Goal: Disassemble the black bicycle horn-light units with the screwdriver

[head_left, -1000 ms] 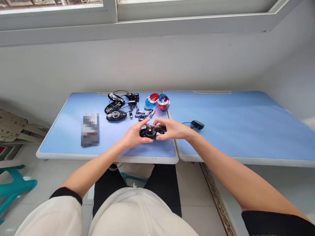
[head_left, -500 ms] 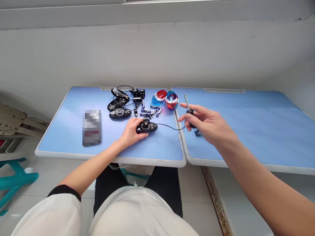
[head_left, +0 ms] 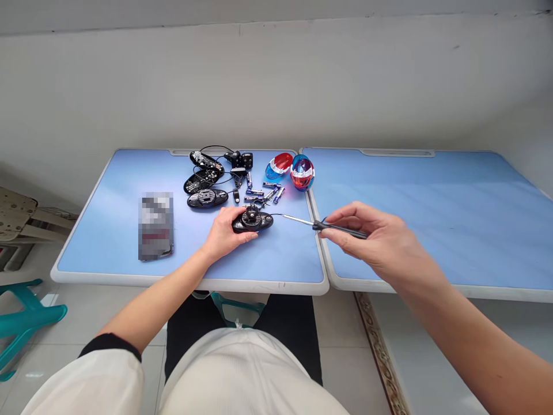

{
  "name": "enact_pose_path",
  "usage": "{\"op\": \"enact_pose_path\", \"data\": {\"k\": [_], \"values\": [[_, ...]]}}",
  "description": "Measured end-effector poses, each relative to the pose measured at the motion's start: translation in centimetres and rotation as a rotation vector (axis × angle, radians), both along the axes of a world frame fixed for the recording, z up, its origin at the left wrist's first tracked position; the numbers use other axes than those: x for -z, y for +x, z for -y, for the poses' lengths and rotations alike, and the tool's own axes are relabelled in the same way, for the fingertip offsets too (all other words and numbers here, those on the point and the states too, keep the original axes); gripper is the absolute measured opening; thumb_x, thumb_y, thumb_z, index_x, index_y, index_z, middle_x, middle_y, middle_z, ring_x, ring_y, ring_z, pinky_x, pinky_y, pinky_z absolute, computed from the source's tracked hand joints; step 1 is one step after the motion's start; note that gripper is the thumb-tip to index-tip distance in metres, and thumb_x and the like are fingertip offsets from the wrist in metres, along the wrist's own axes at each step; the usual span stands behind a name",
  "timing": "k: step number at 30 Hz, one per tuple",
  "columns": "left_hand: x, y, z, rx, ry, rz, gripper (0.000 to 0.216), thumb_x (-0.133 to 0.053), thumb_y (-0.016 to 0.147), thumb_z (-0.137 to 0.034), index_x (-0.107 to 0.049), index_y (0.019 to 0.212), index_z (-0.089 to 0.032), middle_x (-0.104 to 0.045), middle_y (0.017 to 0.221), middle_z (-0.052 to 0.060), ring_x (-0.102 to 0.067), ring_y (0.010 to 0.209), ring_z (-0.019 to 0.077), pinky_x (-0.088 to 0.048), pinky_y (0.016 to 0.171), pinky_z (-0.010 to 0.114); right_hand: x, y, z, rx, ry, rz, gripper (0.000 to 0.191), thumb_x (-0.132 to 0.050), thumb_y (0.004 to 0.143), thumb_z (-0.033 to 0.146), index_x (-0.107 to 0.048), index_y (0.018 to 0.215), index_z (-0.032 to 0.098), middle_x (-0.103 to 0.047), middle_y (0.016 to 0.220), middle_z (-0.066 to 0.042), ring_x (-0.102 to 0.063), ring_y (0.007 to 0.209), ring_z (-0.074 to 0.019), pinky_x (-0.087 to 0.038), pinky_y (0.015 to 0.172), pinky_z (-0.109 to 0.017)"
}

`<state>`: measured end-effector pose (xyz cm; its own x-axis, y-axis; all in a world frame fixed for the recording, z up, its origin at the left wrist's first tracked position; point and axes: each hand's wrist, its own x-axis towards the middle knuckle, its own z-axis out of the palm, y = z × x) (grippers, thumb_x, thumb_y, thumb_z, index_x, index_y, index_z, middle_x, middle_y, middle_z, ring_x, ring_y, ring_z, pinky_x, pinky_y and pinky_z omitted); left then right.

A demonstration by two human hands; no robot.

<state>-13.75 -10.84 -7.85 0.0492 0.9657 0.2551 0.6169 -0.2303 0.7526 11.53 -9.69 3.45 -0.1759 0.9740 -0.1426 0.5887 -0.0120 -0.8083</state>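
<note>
My left hand [head_left: 227,230] grips the left end of a black oval device [head_left: 264,221] with a round mount on top, resting on the blue table. From this device a thin black cable runs to the right. In my right hand [head_left: 367,230] is a screwdriver [head_left: 319,225], held near level above the seam between the tables, its metal shaft pointing left toward the device. The tip is short of the device's right end. Just behind the device lie several blue-and-silver batteries [head_left: 271,185].
Black oval parts [head_left: 207,198] with cables lie at the back left, beside small black pieces [head_left: 247,160]. Two red-and-blue egg-shaped shells [head_left: 302,173] stand near the seam. A blurred-out flat packet [head_left: 156,226] lies at left. A teal stool [head_left: 32,311] stands on the floor.
The screwdriver has swung from pointing up to pointing left at the device, and my right hand has turned with it. My left hand keeps its grip on the device.
</note>
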Motion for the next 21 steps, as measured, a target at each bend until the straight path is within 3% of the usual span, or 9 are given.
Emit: {"op": "enact_pose_path", "data": {"k": [3,10,17,21], "values": [[-0.2,-0.1,-0.1,0.008,-0.003,0.000,0.050,-0.081,0.062,-0.034,-0.062,0.105,-0.017,-0.067,0.103,0.006,-0.057,0.094,0.0225,-0.046,0.087,0.038,0.0,-0.8,0.0,-0.048,0.092,-0.005,0.018,-0.068,0.069,0.039,-0.067,0.071,0.021,-0.067,0.072,-0.003,-0.057,0.063,-0.0161,-0.042,0.054,-0.028],[-0.2,-0.1,-0.2,0.021,0.018,-0.020,0.048,-0.081,0.062,-0.034,-0.063,0.103,-0.017,-0.067,0.098,0.005,-0.055,0.090,0.0211,-0.046,0.083,0.035,0.7,-2.7,-1.3,-0.122,0.251,0.027,0.016,-0.062,0.074,0.034,-0.067,0.069,0.019,-0.060,0.060,0.000,-0.051,0.054,-0.0130,-0.038,0.051,-0.027],[-0.5,-0.1,-0.2,0.031,0.000,-0.023,0.048,-0.081,0.062,-0.034,-0.064,0.104,-0.017,-0.067,0.100,0.005,-0.056,0.094,0.0224,-0.045,0.085,0.036,0.6,-3.7,-2.6,-0.173,0.211,0.087,0.014,-0.059,0.074,0.028,-0.064,0.065,0.020,-0.058,0.059,0.001,-0.048,0.053,-0.0117,-0.035,0.049,-0.026],[-0.7,-0.2,-0.2,0.039,-0.005,-0.026,0.046,-0.081,0.063,-0.033,-0.065,0.103,-0.019,-0.067,0.099,0.004,-0.056,0.093,0.0222,-0.044,0.086,0.037,-0.1,-4.2,-3.7,-0.283,0.170,0.124,0.011,-0.058,0.073,0.024,-0.062,0.064,0.019,-0.058,0.059,0.001,-0.048,0.053,-0.0113,-0.035,0.050,-0.025]]}}
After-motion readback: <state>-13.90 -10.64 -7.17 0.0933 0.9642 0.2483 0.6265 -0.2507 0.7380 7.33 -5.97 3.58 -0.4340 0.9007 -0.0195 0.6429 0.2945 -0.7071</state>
